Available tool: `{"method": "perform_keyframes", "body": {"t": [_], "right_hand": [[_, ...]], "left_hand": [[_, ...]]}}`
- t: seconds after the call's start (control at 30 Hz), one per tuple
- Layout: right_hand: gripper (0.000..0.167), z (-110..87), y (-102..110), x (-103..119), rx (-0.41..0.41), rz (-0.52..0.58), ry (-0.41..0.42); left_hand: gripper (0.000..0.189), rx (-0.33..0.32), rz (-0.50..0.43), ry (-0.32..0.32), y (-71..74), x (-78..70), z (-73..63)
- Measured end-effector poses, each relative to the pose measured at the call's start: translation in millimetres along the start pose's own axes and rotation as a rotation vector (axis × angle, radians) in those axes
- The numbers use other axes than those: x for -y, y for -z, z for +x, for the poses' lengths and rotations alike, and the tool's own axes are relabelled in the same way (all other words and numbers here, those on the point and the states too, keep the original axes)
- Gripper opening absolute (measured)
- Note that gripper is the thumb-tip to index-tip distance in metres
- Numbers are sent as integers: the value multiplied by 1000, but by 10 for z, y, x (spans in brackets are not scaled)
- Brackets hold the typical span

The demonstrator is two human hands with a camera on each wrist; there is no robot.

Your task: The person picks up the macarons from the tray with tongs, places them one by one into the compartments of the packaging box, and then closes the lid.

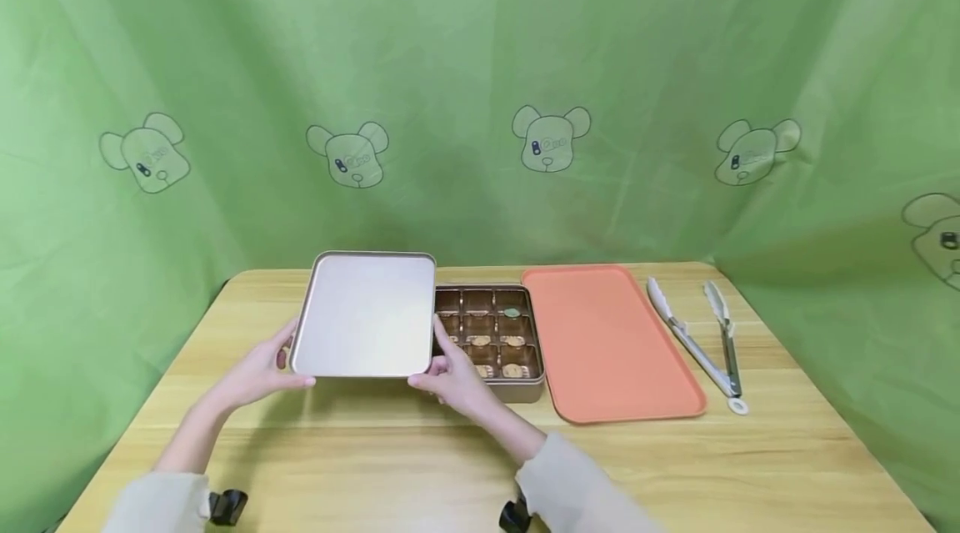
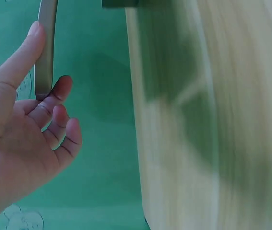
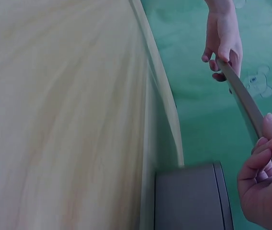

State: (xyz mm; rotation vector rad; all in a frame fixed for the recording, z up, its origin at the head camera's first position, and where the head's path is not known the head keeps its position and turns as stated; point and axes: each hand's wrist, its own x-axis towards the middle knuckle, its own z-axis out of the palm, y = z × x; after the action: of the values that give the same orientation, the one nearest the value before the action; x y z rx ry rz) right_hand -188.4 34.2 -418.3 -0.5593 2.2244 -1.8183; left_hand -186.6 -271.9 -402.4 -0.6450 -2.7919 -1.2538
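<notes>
Both hands hold a square silver metal lid (image 1: 365,316) up off the table, its flat face tilted toward the head camera. The left hand (image 1: 262,368) pinches the lid's lower left corner, thumb on one face and fingers behind. At the lower right corner, the right hand (image 1: 459,379) grips it between thumb and fingers. Partly behind the lid stands a square tin (image 1: 517,390) with a brown divided tray (image 1: 478,321); several compartments contain round cookies (image 1: 515,370), and one shows a green piece (image 1: 512,313). The left wrist view shows the lid's rim (image 2: 44,62) edge-on.
An orange-red rectangular tray (image 1: 611,341) lies just right of the tin. Beyond it are two pairs of metal tongs, one longer (image 1: 693,349) and one shorter (image 1: 727,341). Green curtains (image 1: 450,208) with bear drawings enclose the wooden table (image 1: 390,466) at the back and sides.
</notes>
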Motion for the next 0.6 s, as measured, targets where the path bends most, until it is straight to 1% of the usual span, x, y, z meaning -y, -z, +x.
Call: {"method": "perform_keyframes", "body": {"t": [0.1,0.13,0.23,0.4,0.5,0.6], "right_hand": [[96,34,131,-176,-13,1,18],[96,24,173,-189,-18,4,18],[97,-7,308,-202,-20,27,31],[98,-49,569,-165,-8,70,98],[98,-76,721,-151,-11,70,124],[97,-103,865,-139,-9,59,150]], "left_hand": [[93,0,-11,-18,-75,-63,110],[92,-1,-18,-22,-102,-87,142],[92,-11,-43,-13,-184,-167,235],[95,-41,-141,-2,-304,-344,392],[98,-70,-191,-2,-362,-461,468],[103,-90,-204,-17,-408,-560,550]]}}
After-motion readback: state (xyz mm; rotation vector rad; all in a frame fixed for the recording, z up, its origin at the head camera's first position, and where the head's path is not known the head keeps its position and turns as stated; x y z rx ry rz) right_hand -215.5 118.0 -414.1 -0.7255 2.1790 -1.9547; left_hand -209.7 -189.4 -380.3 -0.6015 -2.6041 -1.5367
